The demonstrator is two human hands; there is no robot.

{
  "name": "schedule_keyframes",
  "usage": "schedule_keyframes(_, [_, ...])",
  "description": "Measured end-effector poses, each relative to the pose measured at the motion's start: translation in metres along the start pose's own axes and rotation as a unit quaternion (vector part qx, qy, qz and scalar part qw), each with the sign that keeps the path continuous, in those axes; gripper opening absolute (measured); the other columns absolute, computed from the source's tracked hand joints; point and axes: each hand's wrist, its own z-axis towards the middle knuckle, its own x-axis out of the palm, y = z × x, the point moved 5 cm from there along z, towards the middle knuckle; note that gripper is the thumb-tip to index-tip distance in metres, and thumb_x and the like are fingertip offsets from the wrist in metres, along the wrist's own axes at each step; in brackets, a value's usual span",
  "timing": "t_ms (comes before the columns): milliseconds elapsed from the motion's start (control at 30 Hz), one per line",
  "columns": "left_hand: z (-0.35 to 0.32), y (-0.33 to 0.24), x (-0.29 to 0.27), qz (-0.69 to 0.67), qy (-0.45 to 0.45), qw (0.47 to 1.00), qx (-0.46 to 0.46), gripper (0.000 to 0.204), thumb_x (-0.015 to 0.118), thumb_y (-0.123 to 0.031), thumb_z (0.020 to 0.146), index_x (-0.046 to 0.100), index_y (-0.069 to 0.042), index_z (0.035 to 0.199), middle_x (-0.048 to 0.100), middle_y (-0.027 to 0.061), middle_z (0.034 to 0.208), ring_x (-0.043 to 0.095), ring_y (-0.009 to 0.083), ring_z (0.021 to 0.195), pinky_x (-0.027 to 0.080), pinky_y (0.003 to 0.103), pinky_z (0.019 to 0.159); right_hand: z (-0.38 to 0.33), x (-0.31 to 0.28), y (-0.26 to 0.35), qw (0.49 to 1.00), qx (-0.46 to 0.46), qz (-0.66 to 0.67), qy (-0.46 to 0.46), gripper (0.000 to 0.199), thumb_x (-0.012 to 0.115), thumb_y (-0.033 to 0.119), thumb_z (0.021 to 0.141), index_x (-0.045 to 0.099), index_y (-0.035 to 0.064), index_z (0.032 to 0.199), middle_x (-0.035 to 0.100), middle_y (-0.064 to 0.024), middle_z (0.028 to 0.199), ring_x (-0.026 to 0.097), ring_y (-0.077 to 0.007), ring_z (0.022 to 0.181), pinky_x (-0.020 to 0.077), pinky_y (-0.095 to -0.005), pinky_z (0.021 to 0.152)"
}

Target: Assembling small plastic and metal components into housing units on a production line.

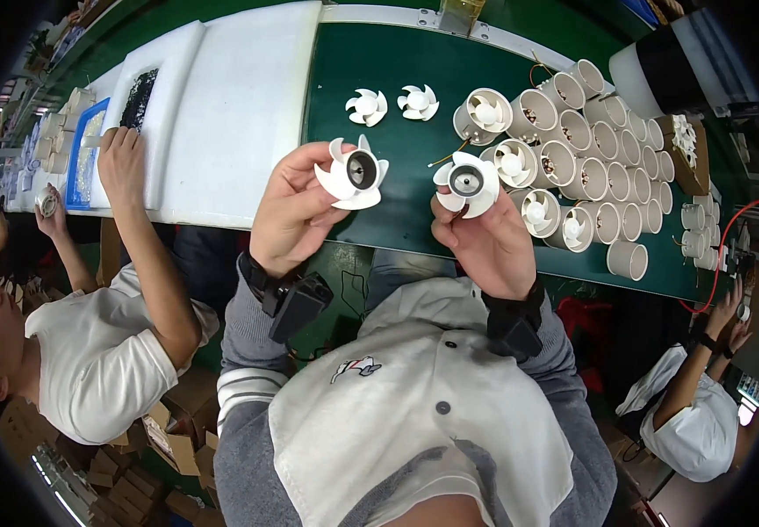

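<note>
Over the green belt point(397, 79), left hand point(296, 211) is gripping one white fan impeller point(353, 172), right hand point(485, 241) is pinching another impeller point(465, 183).

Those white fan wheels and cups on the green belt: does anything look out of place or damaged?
Nothing stands out. Each hand, left and right, holds an intact fan wheel; two more lie on the belt beside grouped cups.
</note>
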Motion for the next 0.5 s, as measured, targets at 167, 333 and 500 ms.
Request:
schedule_keyframes(167, [0.013, 0.020, 0.019, -0.064, 0.030, 0.997, -0.042, 0.038, 0.058, 0.006, 0.084, 0.053, 0.001, 0.122, 0.063, 0.0098, 0.108, 0.057, 0.0073, 0.076, 0.041, 0.017, 0.055, -0.011, 0.010, 0.013, 0.999, -0.007, -0.006, 0.033, 0.047, 0.059, 0.015, 0.093, 0.038, 0.0050, 0.134, 0.057, -0.0075, 0.109, 0.055, -0.0154, 0.088, 0.0426, -0.0273, 0.068])
schedule_keyframes(333, [0.037, 0.015, 0.020, 0.140, 0.009, 0.990, -0.019, 0.033, 0.062, 0.006, 0.082, 0.058, 0.002, 0.115, 0.063, 0.0090, 0.106, 0.056, 0.0075, 0.074, 0.041, 0.018, 0.055, -0.045, 0.016, 0.059, 0.947, -0.092, -0.308, -0.004, 0.041, 0.065, 0.010, 0.084, 0.050, 0.0019, 0.121, 0.057, -0.0094, 0.107, 0.054, -0.0156, 0.082, 0.0407, -0.0271, 0.065])
schedule_keyframes(500, [0.108, -0.029, 0.040, 0.614, 0.059, 0.784, 0.070, 0.024, 0.072, 0.000, 0.074, 0.067, 0.003, 0.097, 0.064, 0.0068, 0.090, 0.055, 0.0088, 0.067, 0.044, 0.023, 0.055, -0.073, 0.020, 0.139, 0.636, -0.128, -0.746, -0.151, 0.026, 0.068, 0.003, 0.075, 0.064, 0.0036, 0.101, 0.060, -0.0064, 0.090, 0.055, -0.0128, 0.069, 0.0430, -0.0269, 0.061])
